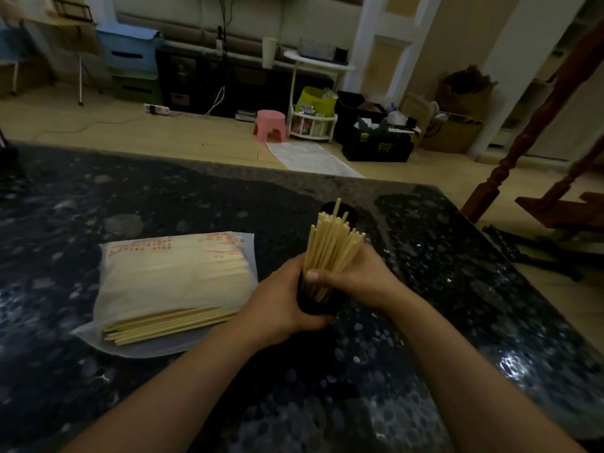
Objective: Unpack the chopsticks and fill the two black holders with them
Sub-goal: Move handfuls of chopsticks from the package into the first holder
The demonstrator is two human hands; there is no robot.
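Two hands (284, 299) (353, 276) grip one black holder (318, 305).

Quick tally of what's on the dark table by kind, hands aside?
Black holders: 2, one gripped, one behind it
Chopstick bundle in the gripped holder: 1
Opened chopstick packet: 1
Total: 4

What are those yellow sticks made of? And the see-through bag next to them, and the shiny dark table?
The chopsticks look like bamboo or pale wood: straw-coloured, matte, square-cut ends. The bag looks like thin frosted plastic: milky, see-through, with red print on it. The table looks like polished stone, perhaps granite or an imitation: dark, speckled and glossy with light glare.
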